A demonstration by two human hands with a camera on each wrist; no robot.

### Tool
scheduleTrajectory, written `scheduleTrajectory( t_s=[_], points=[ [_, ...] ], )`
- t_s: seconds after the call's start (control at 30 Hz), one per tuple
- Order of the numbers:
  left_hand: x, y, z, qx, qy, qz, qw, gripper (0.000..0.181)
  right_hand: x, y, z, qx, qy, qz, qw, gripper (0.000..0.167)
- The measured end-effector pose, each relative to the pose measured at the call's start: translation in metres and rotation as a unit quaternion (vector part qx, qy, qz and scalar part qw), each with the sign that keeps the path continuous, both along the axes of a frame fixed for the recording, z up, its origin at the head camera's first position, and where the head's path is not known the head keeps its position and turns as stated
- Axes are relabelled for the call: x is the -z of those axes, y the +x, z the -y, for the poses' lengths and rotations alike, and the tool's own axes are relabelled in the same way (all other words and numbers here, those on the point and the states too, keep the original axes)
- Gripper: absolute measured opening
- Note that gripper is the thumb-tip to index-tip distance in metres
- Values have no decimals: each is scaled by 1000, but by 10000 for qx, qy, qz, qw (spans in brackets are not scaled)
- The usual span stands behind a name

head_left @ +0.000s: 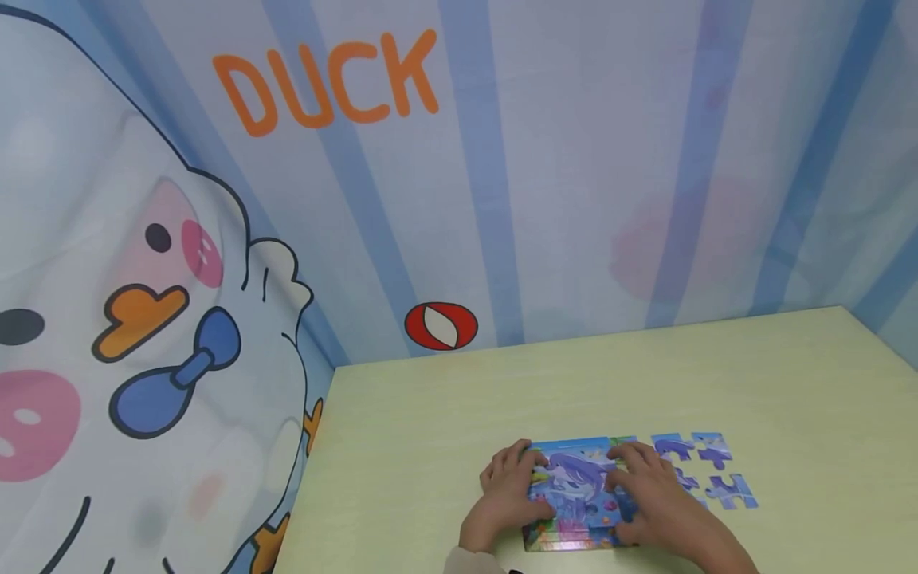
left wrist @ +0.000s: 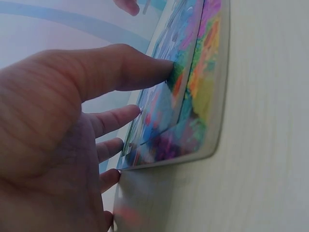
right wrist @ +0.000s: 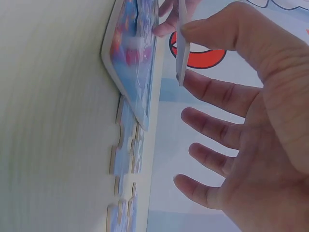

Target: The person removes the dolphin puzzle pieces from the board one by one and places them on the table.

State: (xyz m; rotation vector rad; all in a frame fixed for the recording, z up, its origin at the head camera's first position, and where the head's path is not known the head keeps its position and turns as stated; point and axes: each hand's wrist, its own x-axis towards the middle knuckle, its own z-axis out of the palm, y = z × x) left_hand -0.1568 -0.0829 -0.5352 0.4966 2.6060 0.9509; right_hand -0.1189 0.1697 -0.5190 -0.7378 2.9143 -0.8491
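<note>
A puzzle board (head_left: 570, 538) with dolphins and a coral scene lies flat on the table. My left hand (head_left: 505, 494) rests at its left side; in the left wrist view its thumb (left wrist: 145, 70) touches the picture near a corner, the other fingers spread along the edge. My right hand (head_left: 660, 502) is over the board's right part. The right wrist view shows it pinching a thin flat piece (right wrist: 183, 53), seen edge-on, between thumb and index finger, raised off the board (right wrist: 130, 58). The other fingers are spread apart.
Several loose puzzle pieces (head_left: 731, 491) lie on the pale table (head_left: 402, 478) just right of the board, partly behind my right hand. A striped cloth (head_left: 574, 199) with a duck picture hangs behind and to the left.
</note>
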Motion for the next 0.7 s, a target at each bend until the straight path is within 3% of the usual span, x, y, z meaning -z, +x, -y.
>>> scheduleTrajectory(
  t_s=[0.13, 0.47, 0.7],
  points=[
    [0, 0, 0, 20, 1, -4, 10000, 53, 0, 2, -5, 139, 15, 86, 9999, 31],
    [1, 0, -1, -17, -40, -39, 10000, 54, 3, 7, -23, 258, 52, -239, 9994, 34],
    [0, -1, -1, -11, 11, -12, 10000, 53, 7, 11, -37, 457, 212, -153, 9986, 37]
  ],
)
